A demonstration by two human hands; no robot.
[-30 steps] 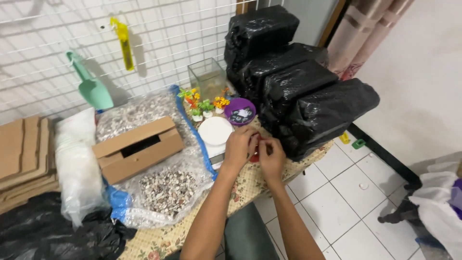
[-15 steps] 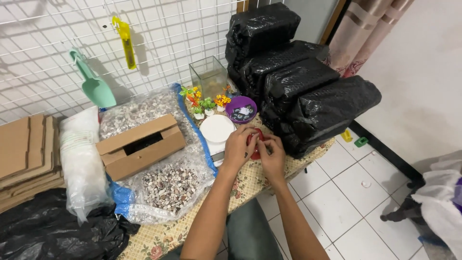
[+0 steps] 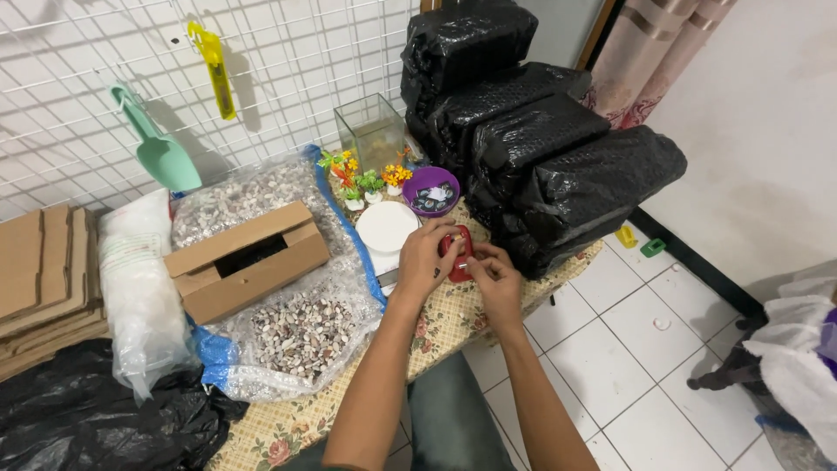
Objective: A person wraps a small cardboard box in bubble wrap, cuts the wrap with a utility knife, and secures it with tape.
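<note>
1. The left hand (image 3: 425, 259) and the right hand (image 3: 495, 281) meet over the flowered table cloth (image 3: 453, 327), close to the table edge, with a small red object (image 3: 457, 253) between them.
2. The left hand is closed on the red object: its fingers curl over the object's left side and top. I cannot tell what kind of thing the object is; only a part of it shows between the fingers.
3. The right hand has its fingertips bent and pressed to the lower right edge of the red object. Whether it truly pinches it or only touches it, I cannot tell.
4. From the left hand the red object lies at about 2 o'clock; from the right hand it lies at about 10 o'clock. Both hands are at it, but the left one covers more of it.
5. The visible red part looks longer from 12 to 6 o'clock than across, so its long axis seems to run away from the person.
6. Just beside the left hand, at 10 o'clock, stands a white scale (image 3: 385, 229). A purple bowl (image 3: 431, 189) is at 12 o'clock, and black sacks (image 3: 558, 174) are stacked at 2 o'clock, near the red object.
</note>
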